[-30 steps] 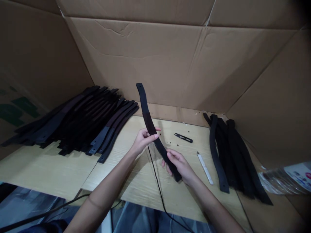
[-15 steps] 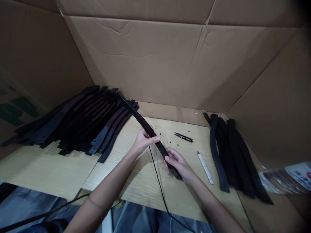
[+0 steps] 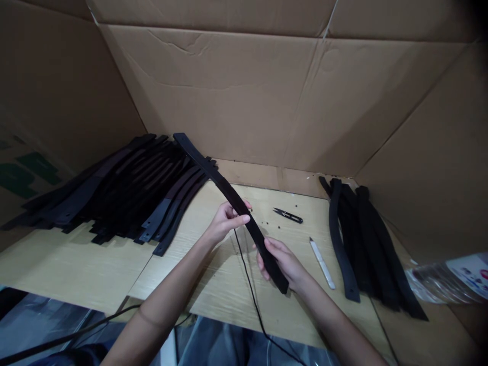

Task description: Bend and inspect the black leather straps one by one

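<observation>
A long, curved black strap [image 3: 224,187] slants across the middle of the head view, raised above the table. My left hand [image 3: 225,221] grips it near its middle, thumb on top and fingers beneath. Around the lower part, close to the near end, my right hand [image 3: 281,259] is closed. The strap's far end, with a small hole, reaches over the left pile. Beyond my hands lie black thread snips [image 3: 288,215]. A white pen-like tool [image 3: 322,264] with a dark tip rests to the right of my right hand.
Many similar black straps [image 3: 129,188] are piled at the left, and several more [image 3: 366,244] lie at the right. Cardboard walls [image 3: 229,96] enclose the table [image 3: 183,274]. A clear plastic bottle [image 3: 450,279] lies at the right edge. A black cord [image 3: 247,284] hangs toward my lap.
The strap has been rolled in my hands, so its broad face now shows instead of its narrow edge. Its far end has shifted slightly left and up. My right fingers have shifted on it.
</observation>
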`<state>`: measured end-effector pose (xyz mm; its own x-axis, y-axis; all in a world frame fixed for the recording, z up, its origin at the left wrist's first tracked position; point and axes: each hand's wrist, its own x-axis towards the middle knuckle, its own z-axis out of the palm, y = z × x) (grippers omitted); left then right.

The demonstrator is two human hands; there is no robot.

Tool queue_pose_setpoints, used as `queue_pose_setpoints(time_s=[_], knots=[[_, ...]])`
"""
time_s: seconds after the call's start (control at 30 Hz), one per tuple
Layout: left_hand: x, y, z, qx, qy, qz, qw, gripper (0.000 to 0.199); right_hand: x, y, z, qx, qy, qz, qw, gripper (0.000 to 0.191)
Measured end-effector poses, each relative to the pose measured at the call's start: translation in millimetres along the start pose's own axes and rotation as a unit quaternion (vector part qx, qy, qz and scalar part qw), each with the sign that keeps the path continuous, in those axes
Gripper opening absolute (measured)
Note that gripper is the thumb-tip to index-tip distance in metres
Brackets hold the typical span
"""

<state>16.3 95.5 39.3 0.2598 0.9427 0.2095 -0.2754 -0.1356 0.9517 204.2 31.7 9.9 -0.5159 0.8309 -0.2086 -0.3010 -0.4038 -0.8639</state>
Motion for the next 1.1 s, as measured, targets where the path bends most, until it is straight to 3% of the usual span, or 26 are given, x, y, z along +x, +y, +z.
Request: queue_pose_setpoints(time_s=[0.13,0.23,0.47,0.67,0.9,1.1], knots=[[0.3,1.2,3.2,0.014,0.017,0.013,1.000,0.037,-0.9,-1.6,-0.8,-0.008,-0.007,0.012,1.000,0.044],[0.3,2.2,4.5,0.027,0.022,0.014,0.999,0.037,-0.5,-2.4,-2.4,-0.023,-0.016,-0.028,0.999,0.038],[0.4,3.1,3.5,0.044,0.044,0.004,0.998,0.032,1.3,-0.7,-3.4,-0.080,0.026,-0.067,0.994,0.042],[1.4,-0.7,-4.1,-0.002,0.002,-0.012,1.000,0.039,-1.7,-2.3,-3.7,-0.090,0.058,-0.043,0.993,0.048],[2.6,-0.2,-3.8,-0.042,-0.040,-0.016,0.998,0.044,-3.0,-1.4,-9.9,-0.040,-0.014,-0.031,0.999,0.044],[3.1,1.0,-7.5,-0.060,-0.082,-0.043,0.994,0.046,-5.3,-4.2,-10.6,-0.006,-0.029,-0.021,0.999,0.043]])
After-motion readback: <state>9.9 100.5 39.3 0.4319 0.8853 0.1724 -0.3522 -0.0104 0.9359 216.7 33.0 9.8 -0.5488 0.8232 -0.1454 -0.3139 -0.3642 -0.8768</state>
